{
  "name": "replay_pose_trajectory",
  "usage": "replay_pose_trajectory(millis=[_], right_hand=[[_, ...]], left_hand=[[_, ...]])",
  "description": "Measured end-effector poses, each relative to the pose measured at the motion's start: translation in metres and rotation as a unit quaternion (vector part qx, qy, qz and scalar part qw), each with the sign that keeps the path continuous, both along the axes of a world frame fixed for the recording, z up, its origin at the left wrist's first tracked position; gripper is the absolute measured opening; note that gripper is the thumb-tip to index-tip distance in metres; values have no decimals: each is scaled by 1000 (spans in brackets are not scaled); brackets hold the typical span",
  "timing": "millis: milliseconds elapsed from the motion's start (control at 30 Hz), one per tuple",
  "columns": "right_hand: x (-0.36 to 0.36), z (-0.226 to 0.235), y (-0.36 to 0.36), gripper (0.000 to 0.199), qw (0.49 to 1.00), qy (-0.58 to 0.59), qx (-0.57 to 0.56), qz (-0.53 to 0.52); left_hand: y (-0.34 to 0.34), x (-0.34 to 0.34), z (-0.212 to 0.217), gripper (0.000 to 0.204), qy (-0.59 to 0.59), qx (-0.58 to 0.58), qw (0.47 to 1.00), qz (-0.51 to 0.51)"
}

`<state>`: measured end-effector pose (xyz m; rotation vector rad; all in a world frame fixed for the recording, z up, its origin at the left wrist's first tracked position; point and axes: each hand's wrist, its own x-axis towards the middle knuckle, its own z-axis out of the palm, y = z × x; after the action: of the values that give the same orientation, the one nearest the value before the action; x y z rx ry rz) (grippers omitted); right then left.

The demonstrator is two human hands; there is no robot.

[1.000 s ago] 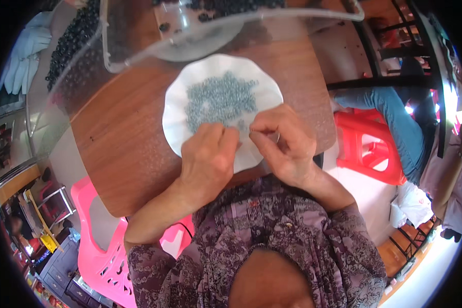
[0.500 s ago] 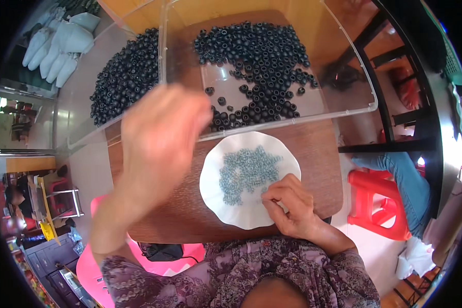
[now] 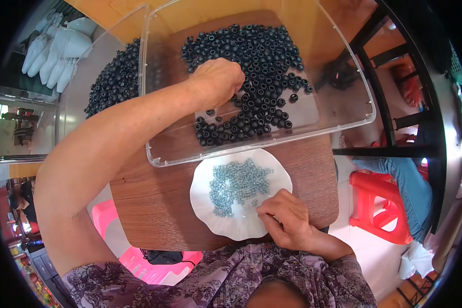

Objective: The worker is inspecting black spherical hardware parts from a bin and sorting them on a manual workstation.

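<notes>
Red stool beside a blue-trousered leg, white bag nearby, pink chair at left.

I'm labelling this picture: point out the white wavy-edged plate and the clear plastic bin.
White wavy-edged plate [image 3: 234, 227], head view: bare lower part.
Clear plastic bin [image 3: 305, 114], head view: bare floor, right side.

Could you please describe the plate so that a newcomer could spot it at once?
Find the brown table and the large clear bin of dark beads. The plate lies on the table, below the bin in the picture, with the right hand at its edge. Unlike the bin, it is round, white and scalloped, holding tiny pale bluish beads.
</notes>
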<state>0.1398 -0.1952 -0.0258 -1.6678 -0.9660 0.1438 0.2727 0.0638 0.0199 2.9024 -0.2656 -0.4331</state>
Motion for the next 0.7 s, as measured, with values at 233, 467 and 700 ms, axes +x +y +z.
replay_pose_trajectory(millis=[233,467,700], right_hand=[[3,1,1,26,999,19,31,25],[5,1,10,25,998,25,42,39],[3,5,12,25,998,20,40,45]], left_hand=[[-5,2,21,16,137,118,983,-21],[3,-2,2,20,208,166,962,-65],[7,-15,1,17,127,114,985,-31]])
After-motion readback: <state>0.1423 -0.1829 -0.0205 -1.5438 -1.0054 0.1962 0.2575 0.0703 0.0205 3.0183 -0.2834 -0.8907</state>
